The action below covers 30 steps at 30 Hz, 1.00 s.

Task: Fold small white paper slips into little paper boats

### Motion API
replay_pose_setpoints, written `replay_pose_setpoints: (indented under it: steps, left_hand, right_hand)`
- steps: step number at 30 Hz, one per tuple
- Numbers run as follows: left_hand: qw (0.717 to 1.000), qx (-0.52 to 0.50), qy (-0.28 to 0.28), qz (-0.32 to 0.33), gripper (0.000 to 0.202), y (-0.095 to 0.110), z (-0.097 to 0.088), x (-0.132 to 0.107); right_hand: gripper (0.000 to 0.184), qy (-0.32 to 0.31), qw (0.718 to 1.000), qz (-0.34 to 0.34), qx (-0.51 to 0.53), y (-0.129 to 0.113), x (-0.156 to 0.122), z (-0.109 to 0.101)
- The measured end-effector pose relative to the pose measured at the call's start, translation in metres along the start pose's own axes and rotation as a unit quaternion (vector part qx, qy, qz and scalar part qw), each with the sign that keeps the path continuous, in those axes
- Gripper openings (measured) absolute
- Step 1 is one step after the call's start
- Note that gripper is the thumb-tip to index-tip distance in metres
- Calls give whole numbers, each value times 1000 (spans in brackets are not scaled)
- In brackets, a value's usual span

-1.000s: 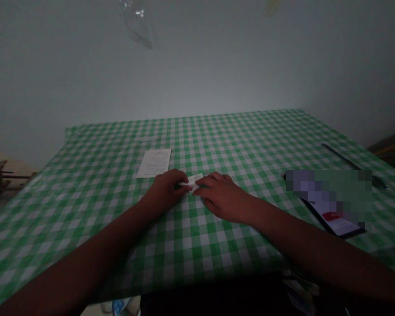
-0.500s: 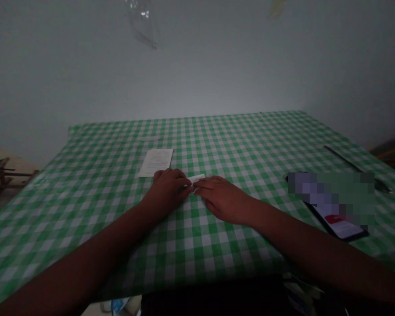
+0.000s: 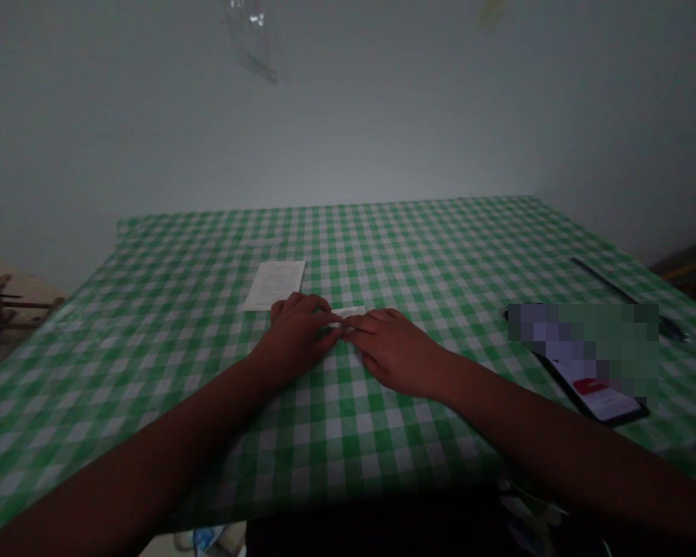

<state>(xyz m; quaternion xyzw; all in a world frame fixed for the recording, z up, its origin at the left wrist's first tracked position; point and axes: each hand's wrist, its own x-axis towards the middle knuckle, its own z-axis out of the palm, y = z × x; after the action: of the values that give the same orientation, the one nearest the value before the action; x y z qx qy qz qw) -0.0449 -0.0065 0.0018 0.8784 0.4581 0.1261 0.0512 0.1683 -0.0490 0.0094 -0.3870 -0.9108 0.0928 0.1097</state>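
A small piece of white paper (image 3: 351, 312) lies between my two hands near the middle of the table, mostly covered by fingers. My left hand (image 3: 298, 329) is closed on its left end, thumb and fingertips pinching together. From the other side my right hand (image 3: 399, 348) pinches the paper too, fingers pressed together and pointing left. The fingertips of both hands meet at the paper. Just beyond my left hand, a printed sheet of paper (image 3: 277, 283) rests flat, its near right corner hidden by the hand.
A green and white checked tablecloth (image 3: 348, 456) covers the table. To the right lies a phone (image 3: 609, 398) with its screen lit and partly blurred out. Beside it is a thin dark stick-like object (image 3: 606, 280). A pale wall (image 3: 383, 116) rises behind the table.
The fingers have shifted slightly over the small paper, and less of it shows between the hands. The printed sheet and the phone stay in place.
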Motion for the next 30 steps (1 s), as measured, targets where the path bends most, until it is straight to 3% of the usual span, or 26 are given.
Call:
replay_pose_setpoints:
  steps: [20, 30]
  left_hand:
    - [995, -46, 34, -79, 22, -3, 10, 5]
    - [999, -45, -8, -28, 35, -21, 4, 9]
  right_hand:
    - [38, -5, 1000, -13, 7, -1, 0, -1]
    - [37, 5, 1000, -22, 11, 3, -1, -1]
